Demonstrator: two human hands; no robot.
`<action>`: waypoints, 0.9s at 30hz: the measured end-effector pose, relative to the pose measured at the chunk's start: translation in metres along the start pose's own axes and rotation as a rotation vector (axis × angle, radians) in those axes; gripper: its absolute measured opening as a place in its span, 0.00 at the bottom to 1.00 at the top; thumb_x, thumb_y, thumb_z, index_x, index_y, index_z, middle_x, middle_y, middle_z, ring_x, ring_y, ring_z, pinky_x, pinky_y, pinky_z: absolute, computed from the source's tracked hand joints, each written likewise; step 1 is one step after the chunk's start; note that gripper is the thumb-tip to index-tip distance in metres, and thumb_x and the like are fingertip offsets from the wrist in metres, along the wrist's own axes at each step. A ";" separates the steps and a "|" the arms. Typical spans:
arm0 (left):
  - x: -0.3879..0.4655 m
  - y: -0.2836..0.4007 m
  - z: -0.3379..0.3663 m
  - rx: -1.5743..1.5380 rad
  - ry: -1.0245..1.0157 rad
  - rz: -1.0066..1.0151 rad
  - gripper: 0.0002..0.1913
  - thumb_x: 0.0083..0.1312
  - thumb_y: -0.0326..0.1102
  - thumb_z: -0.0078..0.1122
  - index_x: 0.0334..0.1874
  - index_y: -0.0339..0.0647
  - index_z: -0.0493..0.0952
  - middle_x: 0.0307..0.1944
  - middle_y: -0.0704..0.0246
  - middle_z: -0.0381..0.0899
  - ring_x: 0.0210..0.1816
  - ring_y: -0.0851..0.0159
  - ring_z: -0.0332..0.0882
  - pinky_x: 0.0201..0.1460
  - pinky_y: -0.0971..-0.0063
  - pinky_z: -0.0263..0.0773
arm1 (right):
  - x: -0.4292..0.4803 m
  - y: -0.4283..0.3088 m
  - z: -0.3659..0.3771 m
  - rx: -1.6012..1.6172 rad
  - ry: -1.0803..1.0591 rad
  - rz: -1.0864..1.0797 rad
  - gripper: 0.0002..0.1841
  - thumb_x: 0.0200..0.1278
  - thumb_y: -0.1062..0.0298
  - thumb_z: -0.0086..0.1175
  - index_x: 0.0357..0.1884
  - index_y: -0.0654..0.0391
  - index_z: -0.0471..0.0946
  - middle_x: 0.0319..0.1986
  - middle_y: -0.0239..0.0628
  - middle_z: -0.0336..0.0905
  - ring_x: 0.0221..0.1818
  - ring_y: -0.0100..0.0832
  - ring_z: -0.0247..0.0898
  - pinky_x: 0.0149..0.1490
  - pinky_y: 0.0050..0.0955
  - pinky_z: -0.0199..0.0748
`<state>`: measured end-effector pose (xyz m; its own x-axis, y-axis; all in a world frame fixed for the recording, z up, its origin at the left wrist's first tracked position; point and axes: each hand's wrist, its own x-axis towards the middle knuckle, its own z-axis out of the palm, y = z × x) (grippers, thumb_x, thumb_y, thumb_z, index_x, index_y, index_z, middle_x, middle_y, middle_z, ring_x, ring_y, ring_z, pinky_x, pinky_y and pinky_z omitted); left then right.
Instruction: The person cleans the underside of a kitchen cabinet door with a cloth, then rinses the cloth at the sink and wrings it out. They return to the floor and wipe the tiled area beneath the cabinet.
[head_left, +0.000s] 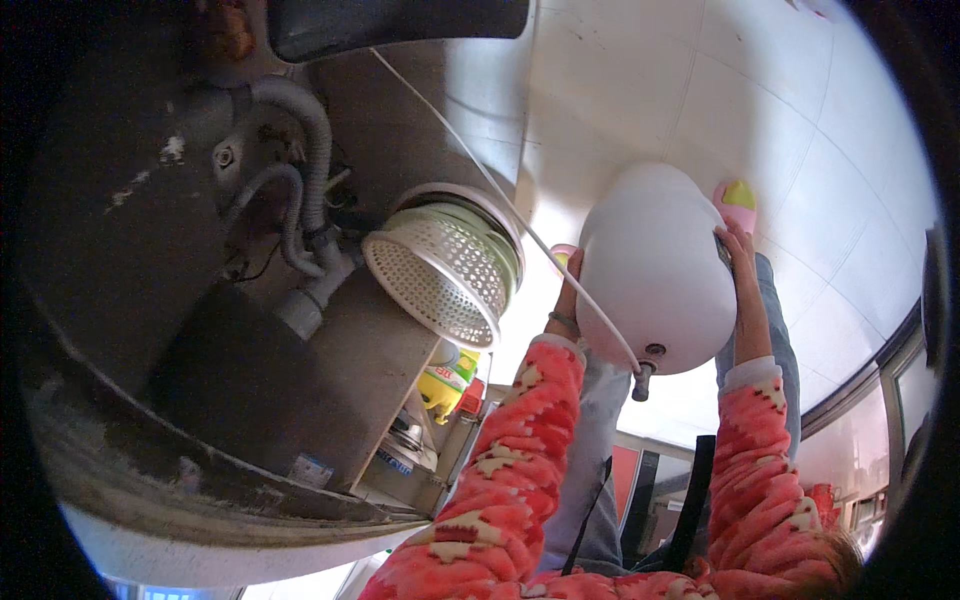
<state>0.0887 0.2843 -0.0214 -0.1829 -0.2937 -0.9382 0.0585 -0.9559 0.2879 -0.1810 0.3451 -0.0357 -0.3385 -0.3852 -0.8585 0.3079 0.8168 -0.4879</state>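
My two hands hold a large white rounded tank (656, 255) between them, above the tiled floor. On its left side is my left hand (571, 281), mostly hidden behind the tank, with a band at the wrist. Against the right side lies my right hand (736, 244), thumb and fingers on the wall beside a dark label. A metal valve (641, 381) sits at the tank's near end, and a thin white tube (480, 166) runs from it up and left. Just above the valve is a small round fitting (655, 349).
Left of the tank, stacked plastic colanders and basins (442, 270) stand by an under-sink space with a grey corrugated drain hose (319, 142). Yellow packages (446, 386) lie beyond a cabinet panel (375, 375). Pink slippers (736, 206) are on the floor.
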 end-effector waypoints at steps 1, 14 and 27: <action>0.003 0.016 -0.001 0.058 0.067 -0.017 0.28 0.64 0.58 0.39 0.54 0.42 0.67 0.43 0.71 0.72 0.41 0.66 0.70 0.47 0.71 0.68 | 0.003 -0.008 0.004 0.130 -0.009 0.025 0.27 0.52 0.55 0.55 0.53 0.60 0.70 0.49 0.42 0.64 0.51 0.33 0.62 0.55 0.27 0.60; 0.000 0.176 -0.022 -0.147 0.025 0.061 0.23 0.66 0.49 0.41 0.54 0.39 0.68 0.49 0.67 0.72 0.47 0.65 0.71 0.53 0.75 0.65 | 0.030 -0.155 0.084 0.464 -0.170 -0.058 0.28 0.48 0.56 0.55 0.49 0.65 0.70 0.41 0.45 0.73 0.41 0.31 0.69 0.47 0.25 0.66; 0.005 0.244 -0.098 -0.119 0.173 0.286 0.22 0.66 0.48 0.41 0.54 0.39 0.68 0.50 0.67 0.72 0.48 0.65 0.70 0.53 0.75 0.66 | 0.037 -0.158 0.120 0.789 -0.191 -0.038 0.24 0.47 0.58 0.54 0.44 0.66 0.75 0.39 0.49 0.74 0.39 0.34 0.70 0.45 0.27 0.67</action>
<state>0.1981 0.0494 0.0252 0.0255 -0.5351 -0.8444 0.1987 -0.8251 0.5289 -0.1352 0.1509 -0.0092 -0.2257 -0.5319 -0.8162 0.8593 0.2861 -0.4240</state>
